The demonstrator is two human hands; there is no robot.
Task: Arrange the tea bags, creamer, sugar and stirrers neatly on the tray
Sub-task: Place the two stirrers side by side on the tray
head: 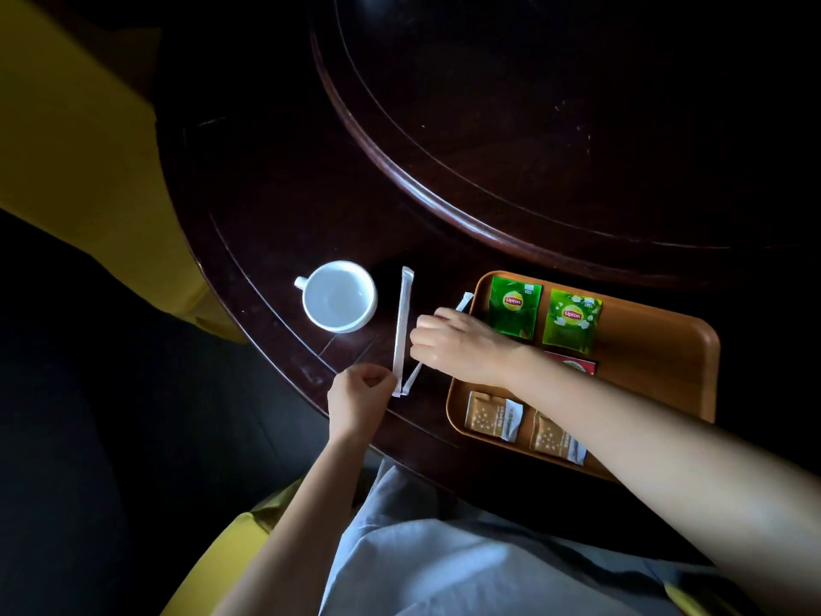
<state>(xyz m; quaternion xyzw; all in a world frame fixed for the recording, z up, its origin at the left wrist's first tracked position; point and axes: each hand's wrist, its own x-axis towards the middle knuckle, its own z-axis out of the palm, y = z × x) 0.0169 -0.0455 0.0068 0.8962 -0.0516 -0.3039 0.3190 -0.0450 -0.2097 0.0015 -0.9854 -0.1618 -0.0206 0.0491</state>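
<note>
An orange tray [657, 344] lies at the table's near right. On it are two green Lipton tea bags [514, 312] [571, 320], a red packet [577, 365] partly hidden by my forearm, and two tan sachets [492, 415] [557, 439]. Left of the tray, two white wrapped stirrers lie on the table. My left hand [362, 400] pinches the near end of the upright stirrer [402, 331]. My right hand [457, 346] covers the slanted stirrer [464, 301], fingers curled over it.
A white cup [340, 296] stands left of the stirrers. The dark round table has a raised inner disc [533, 126] at the back. A yellow chair [80, 148] stands at the far left, and my seat edge [231, 540] is near.
</note>
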